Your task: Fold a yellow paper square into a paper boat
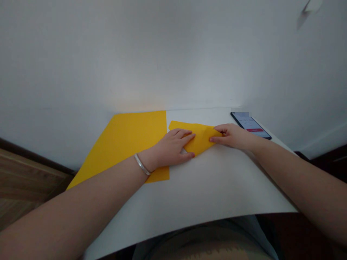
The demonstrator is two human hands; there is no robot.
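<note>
A folded piece of yellow paper point(202, 136) lies on the white table between my two hands. My left hand point(177, 146), with a silver bangle at the wrist, rests on the left part of this paper. Its fingers are stretched out on top, and the thumb is apart at the near edge. At the right end, my right hand point(226, 135) pinches the paper's pointed corner between thumb and fingers. To the left, a large flat yellow sheet point(135, 133) lies partly under my left forearm.
A phone point(252, 124) with its screen lit lies at the table's back right. The white table point(200, 191) meets a pale wall behind it. Wooden furniture point(24, 177) stands at the left, beyond the table edge.
</note>
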